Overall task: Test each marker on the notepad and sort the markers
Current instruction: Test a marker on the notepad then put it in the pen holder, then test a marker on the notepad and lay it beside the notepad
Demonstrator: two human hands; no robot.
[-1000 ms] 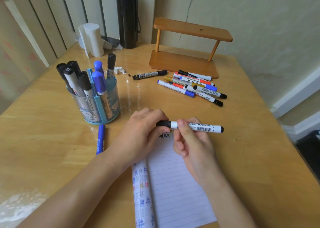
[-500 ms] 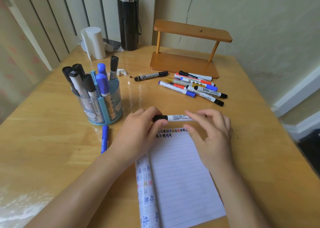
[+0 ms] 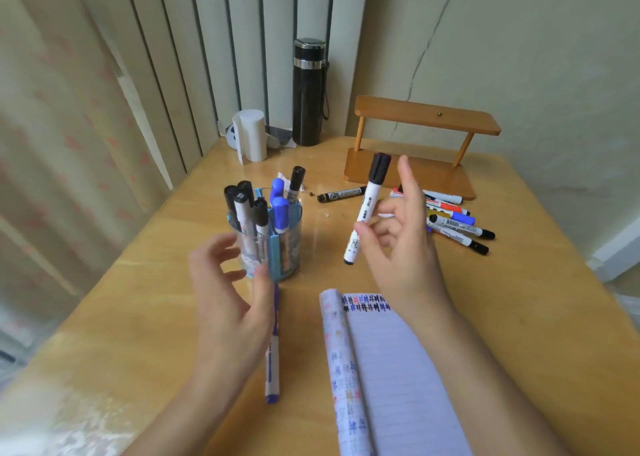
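Note:
My right hand point(image 3: 403, 247) holds a white marker with a black cap point(image 3: 367, 206) nearly upright above the table, cap on and pointing up. My left hand point(image 3: 232, 289) is open, fingers spread, just in front of the blue pen holder point(image 3: 277, 258), which holds several black and blue capped markers. The lined notepad point(image 3: 391, 369) lies open in front of me with coloured test marks along its top edge. A pile of loose markers point(image 3: 453, 223) lies to the right, behind my right hand. A blue marker point(image 3: 272, 369) lies on the table, partly under my left hand.
A black marker point(image 3: 341, 194) lies alone past the holder. At the back stand a small wooden shelf point(image 3: 426, 123), a black flask point(image 3: 309, 91) and a white roll point(image 3: 251, 140). The wooden table point(image 3: 138, 317) meets a curtain on the left.
My left hand let go of the marker and moved left toward the pen holder. My right hand lifted the capped marker from level over the notepad to nearly upright. The camera tilted up.

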